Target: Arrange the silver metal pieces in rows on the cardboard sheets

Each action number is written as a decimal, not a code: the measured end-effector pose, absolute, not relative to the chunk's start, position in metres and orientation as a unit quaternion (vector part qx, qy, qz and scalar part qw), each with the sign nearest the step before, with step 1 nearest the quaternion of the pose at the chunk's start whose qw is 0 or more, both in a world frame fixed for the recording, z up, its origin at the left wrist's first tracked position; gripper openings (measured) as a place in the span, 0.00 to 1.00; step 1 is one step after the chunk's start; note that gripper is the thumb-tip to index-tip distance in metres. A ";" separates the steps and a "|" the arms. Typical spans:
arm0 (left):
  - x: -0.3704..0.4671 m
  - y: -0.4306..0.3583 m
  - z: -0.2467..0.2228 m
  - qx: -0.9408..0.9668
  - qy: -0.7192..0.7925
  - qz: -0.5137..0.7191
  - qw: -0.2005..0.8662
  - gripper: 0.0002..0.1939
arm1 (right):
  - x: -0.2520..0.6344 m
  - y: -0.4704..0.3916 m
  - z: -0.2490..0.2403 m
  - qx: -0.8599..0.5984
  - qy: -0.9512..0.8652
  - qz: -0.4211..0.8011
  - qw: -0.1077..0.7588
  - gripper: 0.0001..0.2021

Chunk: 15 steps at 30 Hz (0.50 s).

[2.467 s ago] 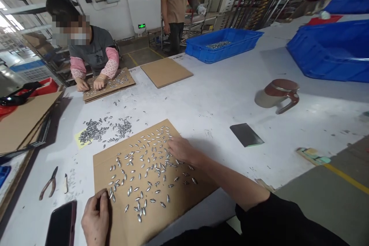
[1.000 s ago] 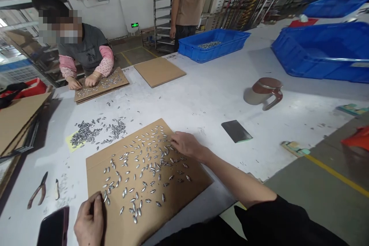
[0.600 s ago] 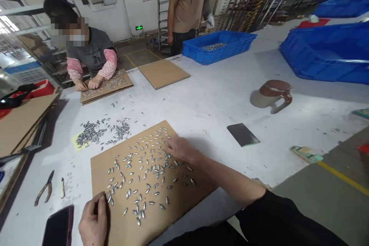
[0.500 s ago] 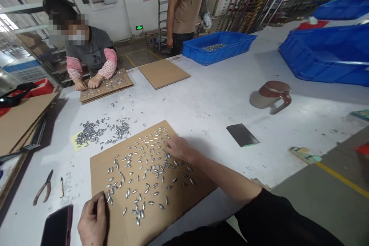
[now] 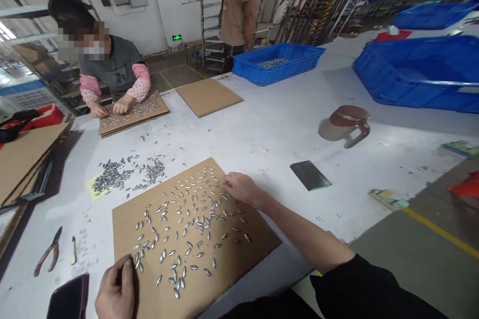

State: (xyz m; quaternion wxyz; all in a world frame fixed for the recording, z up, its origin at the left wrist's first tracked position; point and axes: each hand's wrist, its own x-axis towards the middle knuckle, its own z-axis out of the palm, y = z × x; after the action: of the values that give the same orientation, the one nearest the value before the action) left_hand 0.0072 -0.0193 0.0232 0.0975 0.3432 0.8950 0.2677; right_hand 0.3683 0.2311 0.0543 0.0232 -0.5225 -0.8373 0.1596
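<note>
A brown cardboard sheet (image 5: 149,197) lies on the white table, with many small silver spindle-shaped pieces (image 5: 200,254) spread over it. My left hand (image 5: 117,289) is at the sheet's lower left edge, fingers curled together; whether a piece is between them is hidden. Over the sheet's upper right edge, my right hand (image 5: 241,188) has its fingertips pinched near the pieces; anything in the pinch is too small to make out. Beyond the sheet's far left side, a loose pile of the same pieces (image 5: 112,177) rests partly on a yellow paper (image 5: 92,190).
Pliers (image 5: 50,254), a small knife (image 5: 73,250) and a phone (image 5: 68,299) lie at left. A mug (image 5: 342,123), a dark flat block (image 5: 310,175) and blue bins (image 5: 277,67) are to the right. Across the table a person (image 5: 119,70) handles pieces on cardboard (image 5: 134,127).
My right hand has moved slightly right and up toward the sheet's edge. The standing person in the background has turned and moved. The whole view has shifted slightly.
</note>
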 end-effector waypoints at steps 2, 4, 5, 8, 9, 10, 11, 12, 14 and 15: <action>0.008 -0.019 0.024 0.341 0.895 0.269 0.099 0.20 | 0.364 0.231 0.051 -0.516 -0.842 0.155 0.034 0.13; 0.008 -0.019 0.024 0.341 0.894 0.272 0.100 0.21 | 0.361 0.235 0.050 -0.515 -0.844 0.146 0.040 0.13; 0.008 -0.020 0.023 0.341 0.894 0.274 0.100 0.21 | 0.359 0.237 0.050 -0.516 -0.844 0.142 0.041 0.13; 0.007 -0.021 0.021 0.343 0.891 0.279 0.100 0.22 | 0.355 0.247 0.053 -0.518 -0.844 0.138 0.032 0.12; 0.006 -0.022 0.020 0.344 0.891 0.279 0.100 0.21 | 0.353 0.249 0.054 -0.517 -0.844 0.139 0.028 0.13; 0.006 -0.022 0.019 0.344 0.891 0.280 0.099 0.21 | 0.352 0.252 0.055 -0.515 -0.845 0.142 0.023 0.13; 0.005 -0.023 0.019 0.345 0.890 0.280 0.099 0.21 | 0.350 0.254 0.056 -0.513 -0.846 0.144 0.018 0.13; 0.004 -0.023 0.018 0.345 0.890 0.281 0.098 0.20 | 0.348 0.256 0.056 -0.510 -0.848 0.146 0.014 0.13; 0.002 -0.024 0.015 0.344 0.891 0.280 0.097 0.20 | 0.345 0.259 0.057 -0.503 -0.852 0.146 0.007 0.13; 0.001 -0.024 0.014 0.343 0.892 0.279 0.097 0.20 | 0.344 0.260 0.058 -0.501 -0.854 0.143 0.001 0.13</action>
State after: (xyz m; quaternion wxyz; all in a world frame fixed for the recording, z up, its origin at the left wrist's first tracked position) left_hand 0.0008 -0.0242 0.0143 0.0974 0.3432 0.8915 0.2791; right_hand 0.3438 0.2601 0.0578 0.0013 -0.5010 -0.8536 0.1429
